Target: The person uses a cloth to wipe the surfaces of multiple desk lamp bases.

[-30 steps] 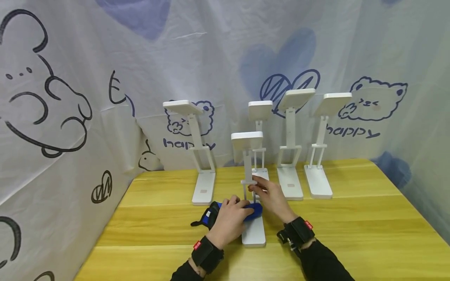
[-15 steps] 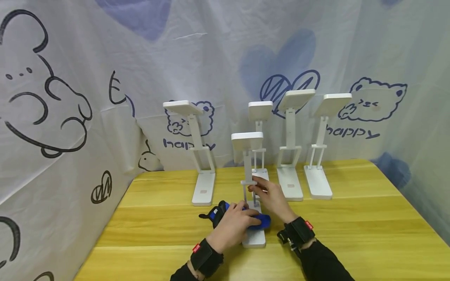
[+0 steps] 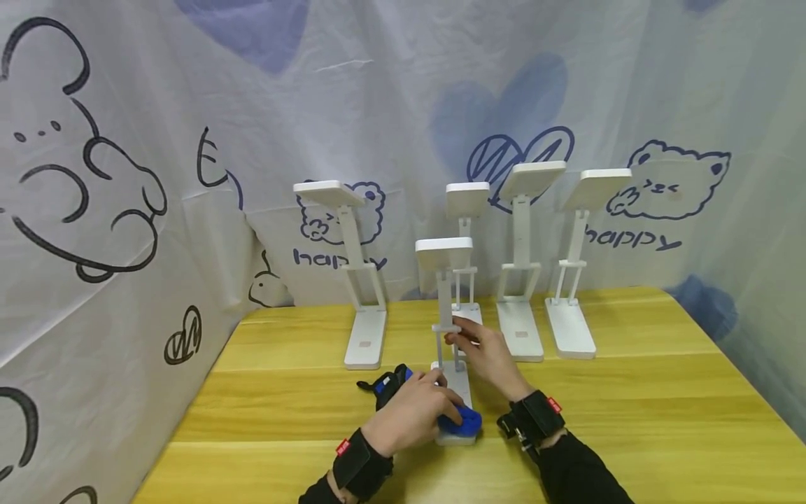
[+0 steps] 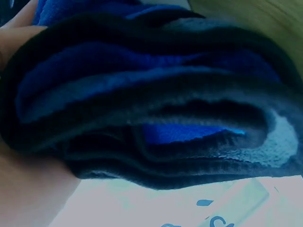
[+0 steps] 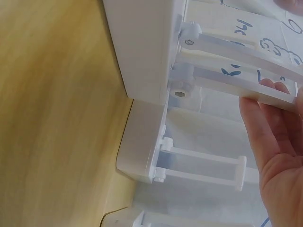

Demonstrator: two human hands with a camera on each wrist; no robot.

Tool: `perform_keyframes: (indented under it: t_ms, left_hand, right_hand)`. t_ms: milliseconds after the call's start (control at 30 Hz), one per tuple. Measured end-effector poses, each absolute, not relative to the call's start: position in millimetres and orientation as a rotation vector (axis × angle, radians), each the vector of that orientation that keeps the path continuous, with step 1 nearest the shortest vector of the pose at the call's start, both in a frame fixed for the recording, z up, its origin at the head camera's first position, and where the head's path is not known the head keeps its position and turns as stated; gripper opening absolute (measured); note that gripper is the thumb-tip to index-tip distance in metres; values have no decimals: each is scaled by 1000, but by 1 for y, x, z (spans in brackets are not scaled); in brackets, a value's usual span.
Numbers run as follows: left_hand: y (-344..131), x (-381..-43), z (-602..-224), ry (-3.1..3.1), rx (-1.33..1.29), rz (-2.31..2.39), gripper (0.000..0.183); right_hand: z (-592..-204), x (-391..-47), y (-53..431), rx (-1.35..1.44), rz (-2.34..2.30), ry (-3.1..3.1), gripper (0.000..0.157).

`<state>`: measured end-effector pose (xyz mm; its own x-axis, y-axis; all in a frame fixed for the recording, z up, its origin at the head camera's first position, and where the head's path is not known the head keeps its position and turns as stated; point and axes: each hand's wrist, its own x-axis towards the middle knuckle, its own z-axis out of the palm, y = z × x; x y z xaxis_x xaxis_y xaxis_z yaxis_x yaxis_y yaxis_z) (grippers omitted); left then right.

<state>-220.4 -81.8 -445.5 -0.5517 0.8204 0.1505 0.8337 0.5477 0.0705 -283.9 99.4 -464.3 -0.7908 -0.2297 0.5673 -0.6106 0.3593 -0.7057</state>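
My left hand (image 3: 412, 414) holds a bunched blue cloth (image 3: 464, 422) with black edging against the near end of the base of a white folding phone stand (image 3: 443, 253). In the left wrist view, the folded cloth (image 4: 57, 64) fills most of the picture, so the contact below is hidden. With its fingertips, my right hand (image 3: 491, 358) grips the stand's upright near the crossbar. The right wrist view has the fingers (image 5: 258, 125) curled at one of the thin white legs (image 5: 232, 87) above the hinge. The stand is upright and unfolded, its top plate tilted.
Behind stand several similar white stands: one at left (image 3: 365, 339), one directly behind the held stand (image 3: 467, 199), and others at right (image 3: 519, 329) (image 3: 569, 325). A patterned curtain (image 3: 390, 105) hangs behind the wooden table (image 3: 283, 406).
My left hand has slid the cloth along the base, from near the hinges toward the near end. My right hand keeps its grip on the upright, and the stand has stayed put.
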Motion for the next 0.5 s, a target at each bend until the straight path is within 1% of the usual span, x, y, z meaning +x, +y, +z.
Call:
perform_keyframes:
  t_ms: [300, 500]
  left_hand:
    - [-90, -219, -435, -2713, -1484, -235, 41]
    - [-99, -219, -432, -2789, -1435, -244, 38]
  right_hand:
    - [-459, -280, 98, 743, 1462, -2240, 31]
    - [-437, -263, 94, 759, 1460, -2244, 30]
